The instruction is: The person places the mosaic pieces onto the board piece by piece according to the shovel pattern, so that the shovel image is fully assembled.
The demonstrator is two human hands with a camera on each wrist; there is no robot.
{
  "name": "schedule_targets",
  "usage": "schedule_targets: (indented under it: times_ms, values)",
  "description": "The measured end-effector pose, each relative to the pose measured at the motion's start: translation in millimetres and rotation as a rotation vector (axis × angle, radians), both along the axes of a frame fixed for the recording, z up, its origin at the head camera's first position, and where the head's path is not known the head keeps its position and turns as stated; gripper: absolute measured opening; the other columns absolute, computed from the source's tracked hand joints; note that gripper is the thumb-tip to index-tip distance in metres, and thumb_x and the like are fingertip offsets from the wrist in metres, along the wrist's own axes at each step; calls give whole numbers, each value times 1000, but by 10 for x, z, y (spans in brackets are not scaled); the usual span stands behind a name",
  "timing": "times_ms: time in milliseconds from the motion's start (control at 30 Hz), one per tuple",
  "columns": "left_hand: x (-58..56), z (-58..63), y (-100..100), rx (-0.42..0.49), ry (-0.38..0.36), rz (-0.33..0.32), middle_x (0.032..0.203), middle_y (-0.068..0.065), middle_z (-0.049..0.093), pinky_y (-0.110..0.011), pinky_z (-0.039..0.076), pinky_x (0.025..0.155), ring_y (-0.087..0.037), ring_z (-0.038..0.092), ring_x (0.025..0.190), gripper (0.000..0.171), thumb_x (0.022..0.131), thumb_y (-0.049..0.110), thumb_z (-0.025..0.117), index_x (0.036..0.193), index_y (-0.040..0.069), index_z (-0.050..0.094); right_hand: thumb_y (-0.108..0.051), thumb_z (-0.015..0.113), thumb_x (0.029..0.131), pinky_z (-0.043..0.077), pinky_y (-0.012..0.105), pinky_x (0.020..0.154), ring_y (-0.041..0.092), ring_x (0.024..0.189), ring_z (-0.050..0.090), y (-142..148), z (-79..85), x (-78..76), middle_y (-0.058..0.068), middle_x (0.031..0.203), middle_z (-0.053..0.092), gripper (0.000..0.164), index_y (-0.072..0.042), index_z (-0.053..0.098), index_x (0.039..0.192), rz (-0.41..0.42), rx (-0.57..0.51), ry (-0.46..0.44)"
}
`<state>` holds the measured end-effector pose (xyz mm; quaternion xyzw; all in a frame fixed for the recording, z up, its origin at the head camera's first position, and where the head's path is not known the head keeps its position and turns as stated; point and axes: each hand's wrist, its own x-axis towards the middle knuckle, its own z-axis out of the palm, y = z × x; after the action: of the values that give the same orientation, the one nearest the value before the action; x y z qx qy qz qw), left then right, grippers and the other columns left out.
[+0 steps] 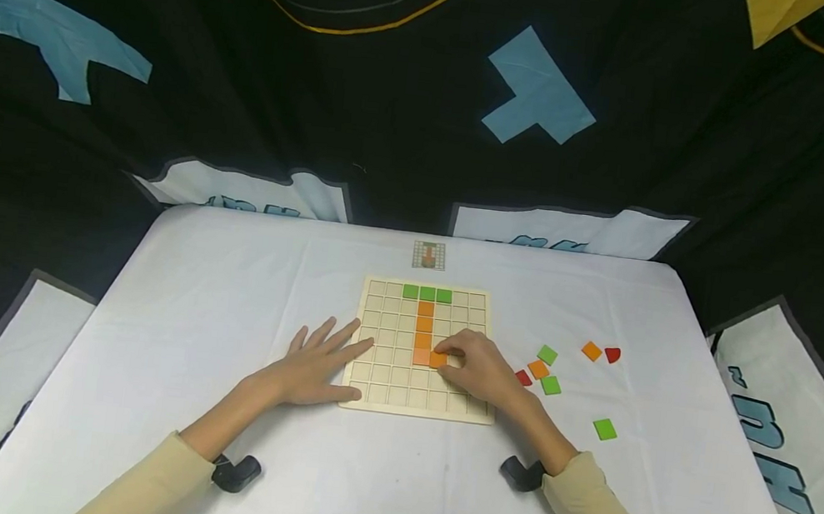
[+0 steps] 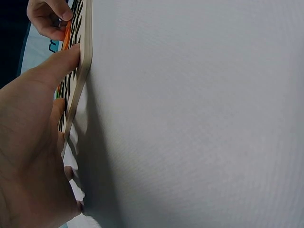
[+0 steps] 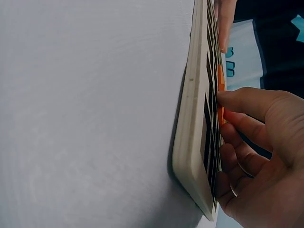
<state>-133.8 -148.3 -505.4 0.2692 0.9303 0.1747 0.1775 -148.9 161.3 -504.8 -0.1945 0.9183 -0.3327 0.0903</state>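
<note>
- Behind everything on my table hangs a black curtain (image 1: 396, 121), with pale blue shapes (image 1: 538, 90) on it.
- The table (image 1: 388, 481) in front of me is covered in white, and both my hands are over its middle, well apart from each other.
- Between them lies the pale gridded board (image 1: 383, 384), flat on the cloth.
- My left hand (image 1: 319, 370) is spread, fingers fanned; the thumb and index finger reach over the board's left edge, the thumb by its near corner.
- My right hand (image 1: 479, 366) is over the board's right half, its thumb and index finger pinching an orange square (image 1: 438, 360) just right of the column's foot; I cannot tell whether it lies flat in its cell.
- Just beyond the far edge lies a small card (image 1: 429, 255) with a printed grid.
- Three green squares (image 1: 427, 294) sit side by side in the far row, and an orange column (image 1: 424, 324) runs towards me from the middle one.
- To the right, loose green, orange and red pieces (image 1: 551, 385) lie scattered.
</note>
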Motion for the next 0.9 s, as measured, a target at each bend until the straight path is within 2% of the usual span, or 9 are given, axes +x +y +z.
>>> schedule_targets:
  times_ms: [233,667,900]
  values:
    - [4,9,9,-5,5,8,166,-13,12,-73,1,109,-45,0,149,82,91,60,61,158,20,34,-13,79,83,46,41,96,23,107,59,20,28,3,2,109,68,24,-10,75,107,-9,2,3]
    - [13,24,12,-7,7,6,166,-14,12,-73,1,109,-46,0,149,82,91,59,61,158,20,34,-14,80,84,47,41,95,23,106,59,16,45,3,2,109,68,25,-9,75,108,4,8,-3]
    - [10,17,10,-9,3,2,166,-14,12,-74,1,108,-45,0,149,82,91,59,61,158,21,34,-15,81,83,48,41,93,22,105,60,68,37,-12,1,109,68,29,-10,74,111,12,-6,32]
